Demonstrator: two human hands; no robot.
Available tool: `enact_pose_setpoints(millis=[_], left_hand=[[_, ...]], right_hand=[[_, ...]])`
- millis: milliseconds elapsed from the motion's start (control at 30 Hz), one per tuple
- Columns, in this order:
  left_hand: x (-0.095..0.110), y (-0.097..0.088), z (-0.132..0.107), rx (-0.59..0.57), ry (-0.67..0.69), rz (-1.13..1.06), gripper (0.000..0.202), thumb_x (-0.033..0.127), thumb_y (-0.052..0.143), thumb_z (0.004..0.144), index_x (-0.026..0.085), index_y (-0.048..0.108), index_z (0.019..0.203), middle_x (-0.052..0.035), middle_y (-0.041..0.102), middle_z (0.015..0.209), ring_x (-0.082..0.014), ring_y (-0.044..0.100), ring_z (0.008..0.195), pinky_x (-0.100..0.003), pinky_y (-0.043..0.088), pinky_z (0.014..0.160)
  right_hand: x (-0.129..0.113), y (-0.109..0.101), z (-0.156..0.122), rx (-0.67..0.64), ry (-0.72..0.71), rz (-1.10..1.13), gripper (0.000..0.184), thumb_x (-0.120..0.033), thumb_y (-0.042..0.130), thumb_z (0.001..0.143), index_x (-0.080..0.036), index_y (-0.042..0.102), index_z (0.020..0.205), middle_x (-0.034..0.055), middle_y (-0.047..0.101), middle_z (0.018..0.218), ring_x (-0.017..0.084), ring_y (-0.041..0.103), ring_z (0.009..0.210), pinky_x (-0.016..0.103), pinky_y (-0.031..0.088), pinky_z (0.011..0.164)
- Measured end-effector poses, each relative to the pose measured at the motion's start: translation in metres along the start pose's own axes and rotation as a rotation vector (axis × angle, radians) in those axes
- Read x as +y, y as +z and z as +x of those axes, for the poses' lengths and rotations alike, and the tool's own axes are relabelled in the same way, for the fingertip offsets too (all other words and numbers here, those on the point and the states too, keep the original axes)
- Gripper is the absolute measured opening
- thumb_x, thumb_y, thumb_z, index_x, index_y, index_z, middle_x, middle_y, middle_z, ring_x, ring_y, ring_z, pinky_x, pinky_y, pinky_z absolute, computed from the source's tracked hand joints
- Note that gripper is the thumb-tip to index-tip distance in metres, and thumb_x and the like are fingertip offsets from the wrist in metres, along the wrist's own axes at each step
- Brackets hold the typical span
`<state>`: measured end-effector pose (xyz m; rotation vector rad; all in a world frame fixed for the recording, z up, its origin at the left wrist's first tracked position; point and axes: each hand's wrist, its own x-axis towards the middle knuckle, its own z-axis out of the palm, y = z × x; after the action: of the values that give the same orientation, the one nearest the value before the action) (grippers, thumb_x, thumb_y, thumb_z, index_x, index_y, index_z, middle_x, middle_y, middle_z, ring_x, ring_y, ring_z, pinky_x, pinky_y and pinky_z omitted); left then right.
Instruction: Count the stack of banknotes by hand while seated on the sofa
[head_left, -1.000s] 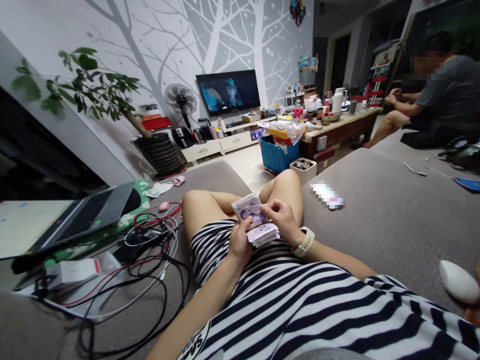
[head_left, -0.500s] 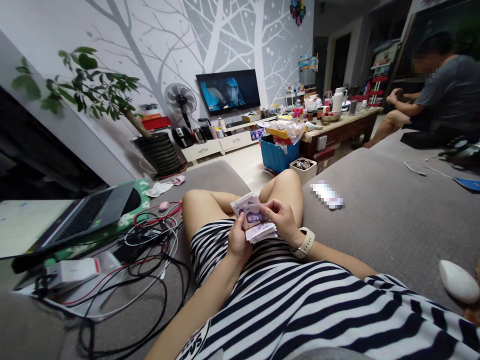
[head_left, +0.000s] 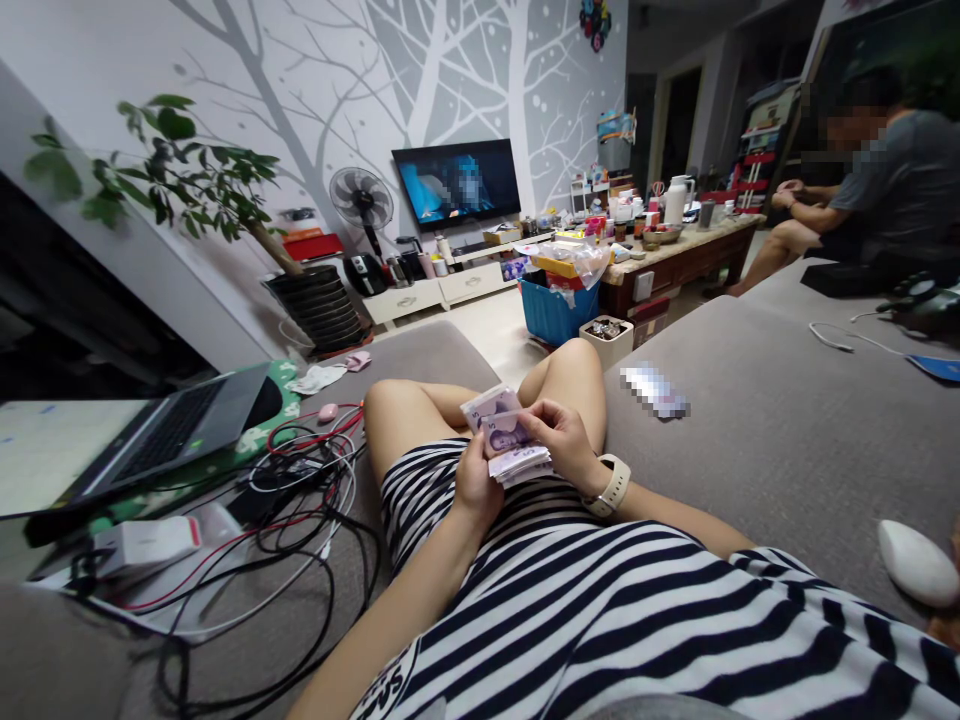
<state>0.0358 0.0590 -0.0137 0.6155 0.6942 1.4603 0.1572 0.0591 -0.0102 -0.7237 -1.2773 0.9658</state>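
A folded stack of purple banknotes (head_left: 495, 403), marked with a 5, is held over my lap. My left hand (head_left: 478, 480) grips it near the fold, thumb on top. The lower part of the notes (head_left: 519, 462) bends down toward my striped clothing. With thumb and forefinger my right hand (head_left: 559, 440) pinches the upper edge of the front banknote (head_left: 504, 433), which is bowed slightly away from the stack. A pale watch (head_left: 611, 487) is on my right wrist. The fingers under the stack are hidden.
Tangled cables (head_left: 315, 510) and a laptop (head_left: 176, 430) lie on the sofa to my left. A blurred-out phone-like object (head_left: 654, 390) and a white mouse-shaped object (head_left: 916, 563) are to my right. Another person (head_left: 892, 190) sits at far right, near a cluttered table (head_left: 675, 255).
The front banknote has bent and tilted under my right fingers, and the lower ends of the notes have shifted slightly. Both hands stay almost in place.
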Motion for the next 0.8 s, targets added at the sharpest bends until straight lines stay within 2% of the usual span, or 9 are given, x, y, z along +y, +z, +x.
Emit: enact_pose_setpoints(millis=[333,567,800], left_hand=[[0.0003,-0.0009,0.0008,0.002,-0.006,-0.021,0.023,0.028,0.059,0.076,0.008,0.068,0.082,-0.0102,0.072,0.076,-0.0261,0.068,0.088,-0.038,0.051,0.084],[-0.0013,-0.0021,0.0014,-0.019,-0.008,0.003,0.023,0.029,0.057,0.077,0.010,0.068,0.083,-0.0092,0.072,0.077,-0.0255,0.068,0.089,-0.037,0.052,0.082],[-0.0018,-0.0038,0.0015,-0.013,-0.016,-0.003,0.022,0.028,0.061,0.072,0.009,0.068,0.080,-0.0090,0.072,0.075,-0.0259,0.068,0.087,-0.036,0.052,0.082]], right_hand=[[0.0026,0.0004,0.0013,-0.014,-0.011,0.055,0.022,-0.039,0.065,0.077,-0.017,0.061,0.078,-0.0010,0.056,0.067,0.012,0.048,0.060,0.024,0.039,0.056],[0.0053,-0.0007,0.0009,-0.002,-0.018,0.034,0.026,-0.043,0.063,0.078,-0.018,0.060,0.075,-0.0014,0.053,0.065,0.012,0.046,0.060,0.024,0.038,0.056],[0.0055,-0.0003,-0.0002,-0.022,-0.018,0.064,0.027,-0.043,0.062,0.079,-0.017,0.059,0.075,-0.0020,0.051,0.064,0.011,0.044,0.059,0.024,0.036,0.055]])
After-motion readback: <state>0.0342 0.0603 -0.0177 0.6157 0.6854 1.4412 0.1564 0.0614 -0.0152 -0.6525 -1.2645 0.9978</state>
